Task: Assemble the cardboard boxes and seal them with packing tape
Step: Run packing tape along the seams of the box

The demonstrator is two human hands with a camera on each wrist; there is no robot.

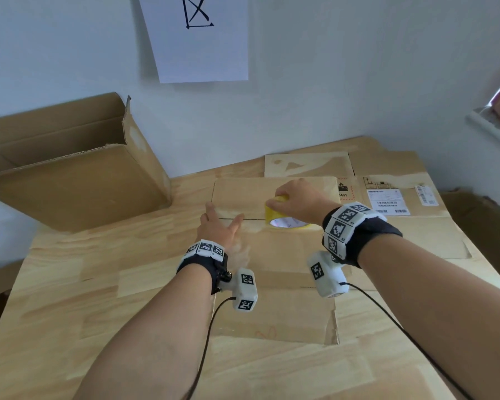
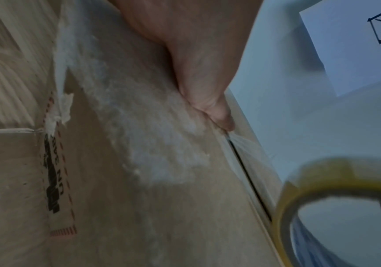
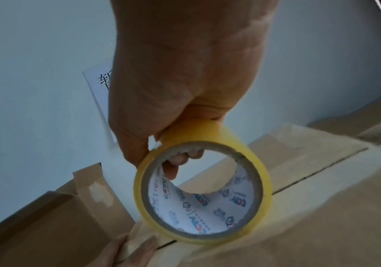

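Right hand [image 1: 296,199] grips tape roll [image 1: 283,216] on box [image 1: 272,255] seam; left hand [image 1: 220,226] flat, fingers straight, probably pinning the tape end. Risk: tape drifts off seam w/ uneven pull, or wrinkles.

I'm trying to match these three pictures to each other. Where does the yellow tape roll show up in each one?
Head: the tape roll sits centre-right, on the box seam, gripped by the right hand.
Left wrist: bottom-right corner, cut off by the edge.
Right wrist: centre, lower half, seen through its core.
Shared landmark: the dark seam between the box flaps, which runs under the roll in all three.
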